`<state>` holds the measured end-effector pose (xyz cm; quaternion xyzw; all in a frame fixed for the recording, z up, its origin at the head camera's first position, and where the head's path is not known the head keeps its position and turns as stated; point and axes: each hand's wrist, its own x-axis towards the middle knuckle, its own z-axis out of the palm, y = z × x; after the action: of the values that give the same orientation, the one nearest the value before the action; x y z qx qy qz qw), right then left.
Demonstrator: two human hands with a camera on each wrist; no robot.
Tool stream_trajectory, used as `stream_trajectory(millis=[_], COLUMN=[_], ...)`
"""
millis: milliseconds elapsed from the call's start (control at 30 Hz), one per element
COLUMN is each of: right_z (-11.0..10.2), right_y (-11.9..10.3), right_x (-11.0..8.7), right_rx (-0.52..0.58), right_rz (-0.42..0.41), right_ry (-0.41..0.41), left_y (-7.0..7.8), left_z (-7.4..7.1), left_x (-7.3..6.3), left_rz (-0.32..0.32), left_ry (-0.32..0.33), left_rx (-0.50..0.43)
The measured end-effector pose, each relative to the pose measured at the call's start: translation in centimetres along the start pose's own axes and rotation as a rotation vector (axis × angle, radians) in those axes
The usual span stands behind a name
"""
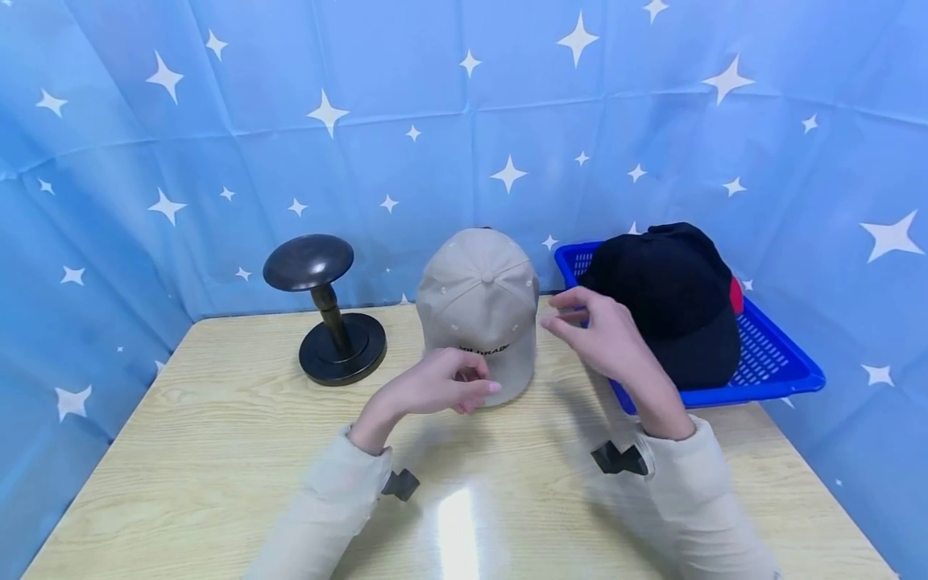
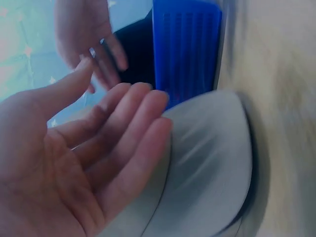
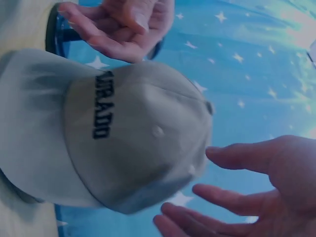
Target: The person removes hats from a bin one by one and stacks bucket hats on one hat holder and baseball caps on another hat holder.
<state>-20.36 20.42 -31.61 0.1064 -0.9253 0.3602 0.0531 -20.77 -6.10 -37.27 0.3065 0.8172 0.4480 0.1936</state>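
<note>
A beige baseball cap (image 1: 482,282) with dark lettering sits at the middle of the table, its brim toward the person. My left hand (image 1: 437,381) hovers over the brim, fingers loosely bent and nothing in them; the left wrist view shows the brim (image 2: 212,158) just past its fingers. On the cap's right side, my right hand (image 1: 598,330) is held up with fingers and thumb spread apart. In the right wrist view its fingertips lie close to the crown (image 3: 153,133), and the hand holds nothing.
A dark cap stand (image 1: 333,314) with a domed top and round base stands at the back left. At the right, a blue plastic basket (image 1: 779,354) holds a black cap (image 1: 656,294). A starry blue curtain (image 1: 406,80) hangs behind the wooden table (image 1: 217,451).
</note>
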Motion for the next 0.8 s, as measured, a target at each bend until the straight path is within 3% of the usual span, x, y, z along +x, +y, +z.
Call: stream_trajectory(millis=[267,367,500,667,800], right_z=[-3.1,-4.3,-6.7,-9.7,-10.9], right_y=[0.2,0.3,0.8,1.6,2.5], right_x=[-0.5,0.3,1.7,3.7,5.4], right_rx=[0.041,0.077,0.017,-0.139,-0.258], right_rz=[-0.048,-0.082,-0.083,-0.018,0.033], right_ry=[0.229,0.312,0.378,0.358,0.265], left_y=[1.2,1.6,2.1,2.7,3.0], left_z=[3.4,4.7,6.8,9.6,11.3], left_x=[2.6,3.8,6.0,8.7,10.3], left_rz=[0.001,-0.009,-0.015,-0.019,-0.036], left_ry=[0.109,0.143,0.169,0.183,0.208], left_rx=[-0.150,-0.290,-0.534,-0.739,-0.869])
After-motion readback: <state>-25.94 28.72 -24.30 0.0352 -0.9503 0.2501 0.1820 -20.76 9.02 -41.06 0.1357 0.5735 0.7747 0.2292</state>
